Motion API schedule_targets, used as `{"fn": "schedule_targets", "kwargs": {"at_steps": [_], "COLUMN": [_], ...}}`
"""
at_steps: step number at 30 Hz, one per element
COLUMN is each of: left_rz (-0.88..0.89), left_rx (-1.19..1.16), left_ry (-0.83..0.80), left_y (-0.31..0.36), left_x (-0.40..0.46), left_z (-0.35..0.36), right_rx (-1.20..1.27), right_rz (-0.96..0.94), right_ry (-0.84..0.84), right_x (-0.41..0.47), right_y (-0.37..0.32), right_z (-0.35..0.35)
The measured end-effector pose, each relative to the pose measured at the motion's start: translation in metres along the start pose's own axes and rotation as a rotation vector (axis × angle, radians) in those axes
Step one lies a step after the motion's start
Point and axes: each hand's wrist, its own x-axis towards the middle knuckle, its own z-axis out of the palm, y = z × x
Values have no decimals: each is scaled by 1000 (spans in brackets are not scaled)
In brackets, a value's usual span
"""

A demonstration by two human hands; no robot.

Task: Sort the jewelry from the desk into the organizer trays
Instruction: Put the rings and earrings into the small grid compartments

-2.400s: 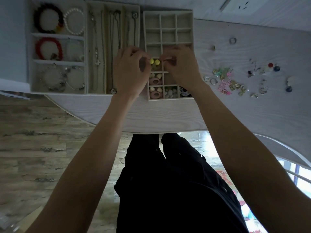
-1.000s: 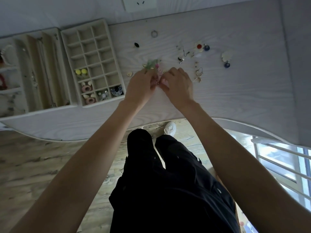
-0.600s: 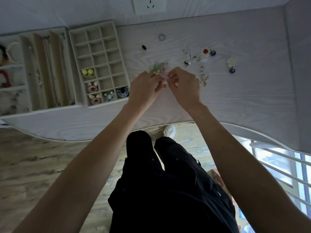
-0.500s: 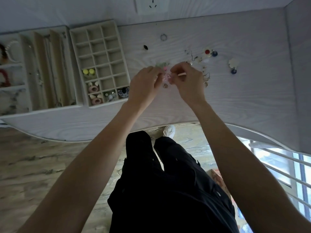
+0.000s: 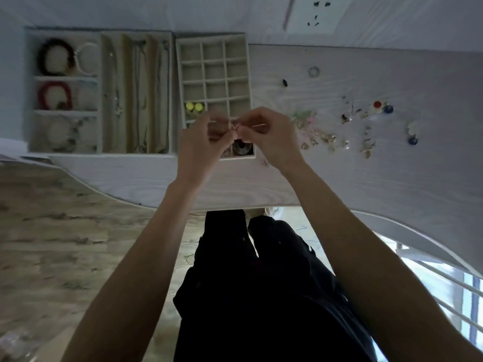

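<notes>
Over the near right corner of the beige gridded organizer tray [image 5: 213,58], the left hand [image 5: 201,142] and right hand [image 5: 269,137] together pinch a small pale pink jewelry piece [image 5: 233,125]. Bare pale wood-grain worktop [image 5: 392,178] lies rightward, beyond scattered loose earrings [image 5: 326,138].

We can read no text, label, brand, number or sign anywhere here: none on the trays [image 5: 174,100], none on the desk [image 5: 392,178], and none on the wall socket [image 5: 317,14] above the desk.
</notes>
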Motion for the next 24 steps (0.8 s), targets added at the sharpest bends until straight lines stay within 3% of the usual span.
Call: {"fn": "schedule_targets", "kwargs": {"at_steps": [3,8,14,19,24], "left_rz": [-13,158,214,272,462], "left_rx": [118,492,542,576,816], "left_ry": [48,95,86,80,46], "left_y": [-14,-33,-35,-38,-35], "left_x": [15,27,33,26,20], "left_z": [-16,-24,-26,-39,-38], "right_rx": [-199,-455,-533,-544,-844], "right_rz": [-45,-145,-263,-381,-454], "right_ry": [50,19,26,141,120], "right_x": [17,27,28,22,13], "right_y": [2,3,-2,-9,-3], "right_z": [20,38,38,25,26]}}
